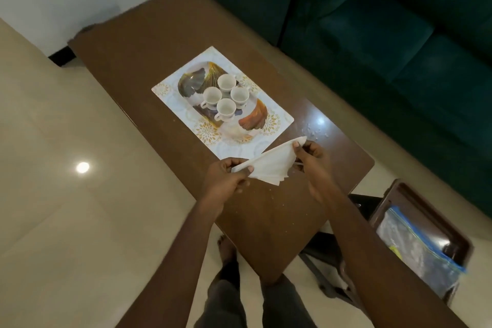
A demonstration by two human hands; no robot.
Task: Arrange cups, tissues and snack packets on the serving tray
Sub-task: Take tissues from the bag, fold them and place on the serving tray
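Observation:
A white serving tray (170, 96) with a gold and brown leaf print lies on the brown coffee table (149, 42). Several white cups (226, 108) stand clustered at the tray's middle. A white tissue (271, 164), folded into a triangle, hangs just above the table at the tray's near corner. My left hand (226, 177) pinches its left corner. My right hand (311, 157) pinches its right corner between thumb and fingers.
A teal sofa (386, 34) runs along the table's far side. At the lower right a small dark tray (415, 194) holds a clear zip bag (418, 245) with a blue seal. Cream floor tiles (66, 194) spread to the left. Crumbs dot the table's right end.

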